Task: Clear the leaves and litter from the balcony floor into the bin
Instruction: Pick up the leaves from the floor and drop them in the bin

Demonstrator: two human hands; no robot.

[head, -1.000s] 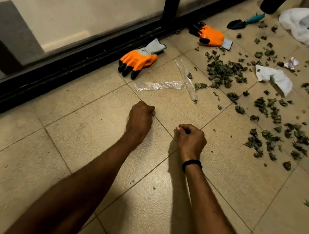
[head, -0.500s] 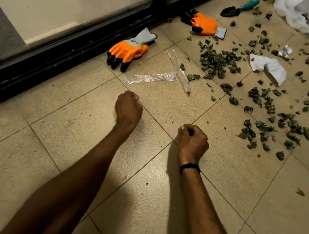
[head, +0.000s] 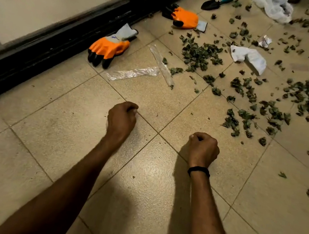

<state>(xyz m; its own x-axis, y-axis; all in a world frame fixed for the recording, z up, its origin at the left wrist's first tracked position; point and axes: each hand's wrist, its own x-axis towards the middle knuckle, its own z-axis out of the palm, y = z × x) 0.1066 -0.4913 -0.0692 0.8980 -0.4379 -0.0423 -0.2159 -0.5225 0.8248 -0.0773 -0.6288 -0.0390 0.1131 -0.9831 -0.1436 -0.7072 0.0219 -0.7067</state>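
Hands: left hand (head: 121, 118) and right hand (head: 202, 148) both curled into loose fists over bare tile, nothing visibly held. Leaves (head: 199, 56) and plastic strips (head: 134, 73) lie far and right of both. Right hand nearer the leaf scatter; left nearer the orange glove (head: 109, 48). No bin in view.
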